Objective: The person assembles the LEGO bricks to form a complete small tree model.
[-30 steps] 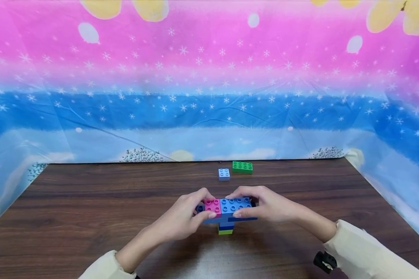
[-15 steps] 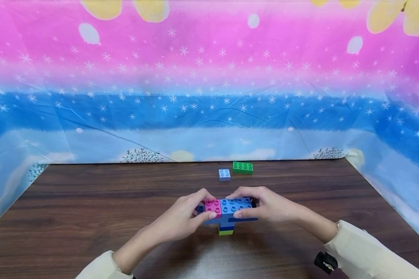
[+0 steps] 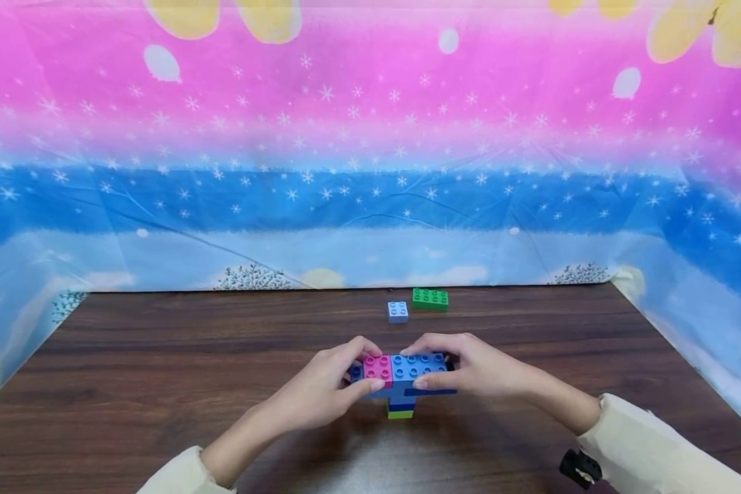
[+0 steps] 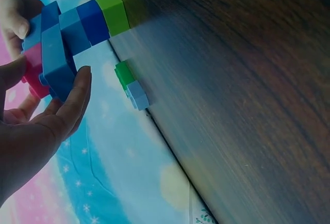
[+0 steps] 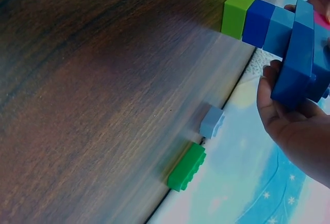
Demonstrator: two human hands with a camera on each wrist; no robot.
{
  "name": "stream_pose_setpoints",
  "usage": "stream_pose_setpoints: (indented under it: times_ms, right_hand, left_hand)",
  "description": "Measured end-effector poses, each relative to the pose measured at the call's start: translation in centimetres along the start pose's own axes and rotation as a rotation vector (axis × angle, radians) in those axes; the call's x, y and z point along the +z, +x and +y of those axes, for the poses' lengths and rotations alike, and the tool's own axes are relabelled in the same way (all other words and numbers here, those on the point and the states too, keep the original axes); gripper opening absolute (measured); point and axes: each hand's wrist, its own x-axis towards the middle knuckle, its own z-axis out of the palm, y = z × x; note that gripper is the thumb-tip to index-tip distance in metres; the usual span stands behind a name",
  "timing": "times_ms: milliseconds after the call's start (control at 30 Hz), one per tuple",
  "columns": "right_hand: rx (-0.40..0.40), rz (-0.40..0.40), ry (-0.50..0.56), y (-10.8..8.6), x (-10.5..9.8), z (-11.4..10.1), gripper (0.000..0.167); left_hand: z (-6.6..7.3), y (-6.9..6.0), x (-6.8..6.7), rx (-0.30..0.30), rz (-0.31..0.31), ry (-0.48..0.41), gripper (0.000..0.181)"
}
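Observation:
A T-shaped stack of toy building bricks stands on the table. Its column has a lime green brick (image 3: 400, 414) at the foot, with a dark blue brick (image 4: 93, 21) and a lighter blue one above. Wider blue bricks (image 5: 295, 69) cross the top, carrying a pink brick (image 3: 378, 369) on the left and a blue eight-stud brick (image 3: 417, 368) on the right. My left hand (image 3: 321, 384) pinches the pink brick between thumb and forefinger, other fingers under the crosspiece. The right hand (image 3: 478, 365) grips the blue eight-stud brick, its thumb on the near side and fingers beneath the crosspiece.
Farther back on the wooden table (image 3: 191, 357) lie a small light blue brick (image 3: 398, 312) and a green eight-stud brick (image 3: 430, 299). Behind the table's back edge hangs a pink and blue patterned cloth (image 3: 346, 192), which also runs along both sides.

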Motion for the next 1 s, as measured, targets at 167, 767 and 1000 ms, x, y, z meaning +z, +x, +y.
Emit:
stream_pose_setpoints:
  times_ms: [167, 767, 1000]
  right_hand:
    - [-0.001, -0.015, -0.010, 0.0, -0.2, -0.1, 0.035]
    - [-0.015, 0.002, -0.050, 0.2, -2.3, 0.9, 0.036]
    - [0.020, 0.101, -0.142, 0.9, -3.9, 3.0, 0.039]
  left_hand:
    - [-0.1, 0.0, 0.1, 0.008, 0.003, 0.009, 0.023]
    - [-0.1, 0.0, 0.1, 0.004, 0.015, 0.030, 0.024]
    - [-0.1, 0.0, 0.1, -0.002, 0.015, 0.024, 0.024]
